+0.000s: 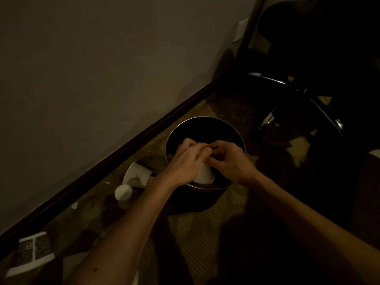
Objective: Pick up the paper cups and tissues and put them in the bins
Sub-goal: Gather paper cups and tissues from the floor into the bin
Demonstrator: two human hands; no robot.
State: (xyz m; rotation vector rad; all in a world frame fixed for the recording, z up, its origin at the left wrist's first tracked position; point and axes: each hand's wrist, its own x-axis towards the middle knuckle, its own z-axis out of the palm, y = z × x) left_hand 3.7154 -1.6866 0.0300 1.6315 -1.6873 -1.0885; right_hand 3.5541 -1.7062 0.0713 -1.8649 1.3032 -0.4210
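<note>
A dim room, seen from above. Both bare arms reached forward over a round black bin (205, 119) with a metal rim, which stood on patterned carpet (197, 229) close to a dark baseboard (115, 153) and a pale wall (107, 58).

The left hand (185, 159) gripped a white paper cup (204, 174), its fingers curled over the cup's far end. The cup sat under the palm and fingers, above the near side of the bin's opening, just inside the rim. The right hand (228, 159) was beside it, touching it at the fingertips, with its fingers curled in towards the cup's hidden end. Whether it pinched anything could not be told in the low light.

Both wrists were bent slightly down, backs of the hands facing up, and the forearms came together from the lower corners of the view.

The held cup was tilted, its long axis running from near to far. Its base pointed back towards the viewer, and its mouth was hidden under the fingers.

On the carpet left of the bin lay a second cup (136, 174) on its side, mouth towards the viewer. A third cup (123, 192) was just in front of it. A printed paper (35, 249) lay farther left. A chair with a chrome base (320, 108) stood at the right.
</note>
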